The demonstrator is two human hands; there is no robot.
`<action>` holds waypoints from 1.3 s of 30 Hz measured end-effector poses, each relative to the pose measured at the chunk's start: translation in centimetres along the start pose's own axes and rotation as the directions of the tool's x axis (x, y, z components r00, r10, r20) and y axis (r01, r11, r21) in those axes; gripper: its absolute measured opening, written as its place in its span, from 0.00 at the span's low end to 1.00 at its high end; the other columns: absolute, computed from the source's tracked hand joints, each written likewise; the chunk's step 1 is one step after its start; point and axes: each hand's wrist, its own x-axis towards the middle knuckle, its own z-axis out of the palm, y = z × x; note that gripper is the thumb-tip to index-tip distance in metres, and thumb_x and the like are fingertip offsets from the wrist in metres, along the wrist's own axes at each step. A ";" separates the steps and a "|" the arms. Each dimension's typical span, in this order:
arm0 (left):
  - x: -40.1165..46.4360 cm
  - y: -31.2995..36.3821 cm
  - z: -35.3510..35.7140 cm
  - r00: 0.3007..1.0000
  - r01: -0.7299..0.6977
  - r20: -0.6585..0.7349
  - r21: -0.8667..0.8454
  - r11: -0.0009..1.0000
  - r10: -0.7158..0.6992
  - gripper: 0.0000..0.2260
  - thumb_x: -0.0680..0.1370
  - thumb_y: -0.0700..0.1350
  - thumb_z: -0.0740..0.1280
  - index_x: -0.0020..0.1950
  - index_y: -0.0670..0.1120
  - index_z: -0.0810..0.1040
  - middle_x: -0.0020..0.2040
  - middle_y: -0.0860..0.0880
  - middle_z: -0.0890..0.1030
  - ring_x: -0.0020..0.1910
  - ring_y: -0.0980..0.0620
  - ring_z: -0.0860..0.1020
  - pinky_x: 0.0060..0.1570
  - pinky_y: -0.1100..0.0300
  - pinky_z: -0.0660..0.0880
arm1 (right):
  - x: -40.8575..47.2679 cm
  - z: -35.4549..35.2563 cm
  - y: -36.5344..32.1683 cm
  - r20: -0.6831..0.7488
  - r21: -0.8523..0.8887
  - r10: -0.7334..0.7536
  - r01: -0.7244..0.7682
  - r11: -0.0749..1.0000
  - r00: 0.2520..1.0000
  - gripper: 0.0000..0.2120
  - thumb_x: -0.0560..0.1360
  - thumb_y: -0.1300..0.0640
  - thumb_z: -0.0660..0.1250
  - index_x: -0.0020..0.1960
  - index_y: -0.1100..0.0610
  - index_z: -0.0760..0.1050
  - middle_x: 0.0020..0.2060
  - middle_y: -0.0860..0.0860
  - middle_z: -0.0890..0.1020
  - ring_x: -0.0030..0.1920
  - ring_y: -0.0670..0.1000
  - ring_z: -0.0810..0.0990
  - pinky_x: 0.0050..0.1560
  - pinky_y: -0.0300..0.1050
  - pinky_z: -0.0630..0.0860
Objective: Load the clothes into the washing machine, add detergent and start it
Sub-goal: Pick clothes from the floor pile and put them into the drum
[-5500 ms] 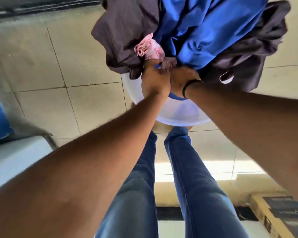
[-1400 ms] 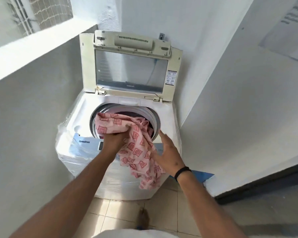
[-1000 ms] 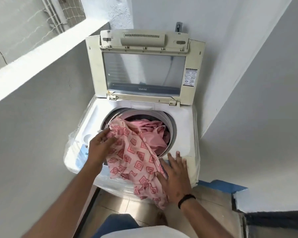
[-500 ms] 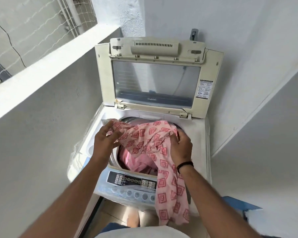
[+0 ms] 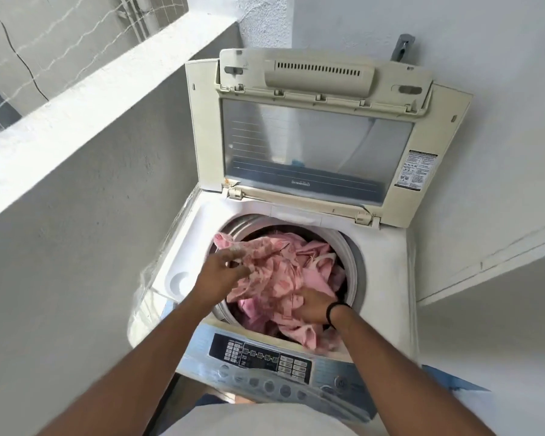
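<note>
A white top-loading washing machine (image 5: 387, 275) stands in front of me with its lid (image 5: 315, 143) raised upright. Its round drum (image 5: 351, 256) holds pink clothes. A pink patterned cloth (image 5: 274, 272) lies bunched on top of them, one corner draped over the drum's left rim. My left hand (image 5: 224, 272) is over the left rim, fingers curled on the cloth's edge. My right hand (image 5: 312, 305), with a black wristband, presses down into the cloth at the drum's front. A small end of cloth hangs over the front rim onto the control panel (image 5: 261, 360).
A grey wall with a white ledge (image 5: 85, 108) runs close along the machine's left. White walls (image 5: 497, 152) close in behind and to the right. A tap fitting (image 5: 401, 48) sticks out of the wall above the lid. Clear plastic wrap covers the machine's left side.
The patterned cloth that hung down over the machine's front half a second ago is now bunched inside the drum. Both hands have dropped lower into the opening. The camera moved closer.
</note>
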 end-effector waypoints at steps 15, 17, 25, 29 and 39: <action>8.0 -2.7 5.5 0.918 -0.396 0.085 0.281 0.874 0.388 0.27 0.77 0.48 0.71 0.75 0.60 0.70 0.78 0.44 0.64 0.77 0.42 0.61 0.73 0.43 0.64 | 0.6 4.6 1.8 0.004 -0.030 0.067 -0.067 0.997 0.998 0.19 0.74 0.64 0.63 0.51 0.41 0.82 0.62 0.46 0.81 0.60 0.48 0.79 0.62 0.42 0.76; 9.1 -4.4 6.9 0.902 -0.430 0.241 0.565 0.705 0.357 0.30 0.78 0.53 0.68 0.78 0.66 0.59 0.82 0.46 0.51 0.80 0.39 0.53 0.72 0.38 0.59 | 0.8 5.1 2.0 -0.033 -0.099 0.075 -0.078 0.992 0.997 0.15 0.77 0.57 0.65 0.60 0.42 0.79 0.64 0.47 0.80 0.63 0.50 0.78 0.64 0.43 0.74; 11.6 -12.4 8.4 0.495 -0.489 0.644 0.761 0.426 -0.583 0.12 0.79 0.43 0.65 0.58 0.39 0.80 0.56 0.40 0.83 0.47 0.43 0.81 0.50 0.49 0.80 | 3.4 2.0 -0.4 0.126 -0.165 0.058 -0.036 0.986 0.990 0.13 0.76 0.62 0.67 0.53 0.46 0.83 0.54 0.46 0.83 0.51 0.49 0.82 0.49 0.38 0.77; 10.7 -11.5 9.4 0.260 -0.366 0.686 0.721 0.588 -0.680 0.05 0.78 0.40 0.67 0.43 0.43 0.80 0.42 0.43 0.82 0.32 0.48 0.77 0.36 0.56 0.75 | 6.2 -0.6 -2.1 -0.233 -0.002 0.040 -0.041 0.999 0.972 0.17 0.76 0.64 0.61 0.54 0.47 0.82 0.50 0.44 0.80 0.49 0.47 0.79 0.51 0.42 0.77; 13.5 -9.7 8.2 0.892 -0.227 0.424 0.720 0.656 -0.157 0.27 0.77 0.43 0.61 0.76 0.54 0.66 0.74 0.46 0.66 0.69 0.39 0.68 0.63 0.41 0.71 | 12.0 5.9 0.3 0.437 -0.670 0.441 -0.044 0.741 0.784 0.30 0.82 0.47 0.61 0.79 0.57 0.59 0.78 0.56 0.61 0.75 0.56 0.64 0.67 0.45 0.65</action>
